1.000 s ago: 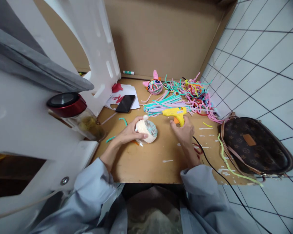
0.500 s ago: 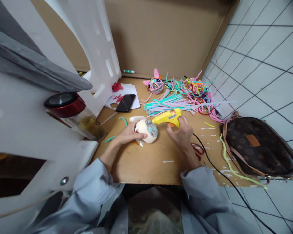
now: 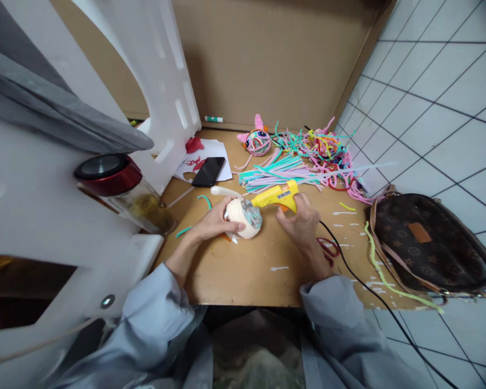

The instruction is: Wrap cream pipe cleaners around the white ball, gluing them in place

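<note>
My left hand [image 3: 215,220] is closed round a cream-coloured, wrapped round piece [image 3: 240,222] with a see-through, pale blue-green side facing right. A white curved strip [image 3: 224,191] sticks out behind it. In my right hand [image 3: 302,219] is a yellow hot glue gun [image 3: 275,197], its glue stick poking out at the back towards the upper right. The nozzle points left and meets or nearly touches the top of the round piece. Below my left hand, small white and orange bits show on the table, partly hidden.
Behind lie a bundle of pipe cleaners [image 3: 275,172], a tangled heap [image 3: 328,148] and a pink-eared ball figure [image 3: 259,141]. A phone [image 3: 209,172] rests on paper at left, near a glass bottle [image 3: 123,189]. Red-handled scissors [image 3: 328,249], the black cord [image 3: 360,281] and a brown handbag [image 3: 433,243] are at right.
The white curved strip behind the round piece has swung up and tilted. The glue gun has shifted only slightly left; both hands keep their hold.
</note>
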`<state>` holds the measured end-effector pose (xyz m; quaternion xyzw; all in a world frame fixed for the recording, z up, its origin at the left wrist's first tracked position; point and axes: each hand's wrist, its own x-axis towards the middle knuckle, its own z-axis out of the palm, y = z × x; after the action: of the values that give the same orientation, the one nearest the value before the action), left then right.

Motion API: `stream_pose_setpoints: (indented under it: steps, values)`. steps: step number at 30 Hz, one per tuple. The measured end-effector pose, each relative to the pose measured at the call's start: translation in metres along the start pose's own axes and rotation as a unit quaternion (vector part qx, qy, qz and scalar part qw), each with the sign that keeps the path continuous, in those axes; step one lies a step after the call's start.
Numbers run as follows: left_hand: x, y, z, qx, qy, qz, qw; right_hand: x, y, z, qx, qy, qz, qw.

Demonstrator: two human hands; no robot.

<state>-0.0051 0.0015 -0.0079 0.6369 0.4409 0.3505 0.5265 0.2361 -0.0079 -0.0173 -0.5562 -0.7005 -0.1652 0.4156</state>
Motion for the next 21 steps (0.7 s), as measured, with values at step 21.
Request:
stream_pose_setpoints:
  steps: [21]
  values:
    - [-0.0017, 0.0061, 0.0019, 0.002, -0.014, 0.011, 1.000, 0.0017, -0.0006, -0.0036, 0.005, -0.030, 0.018, 0.999]
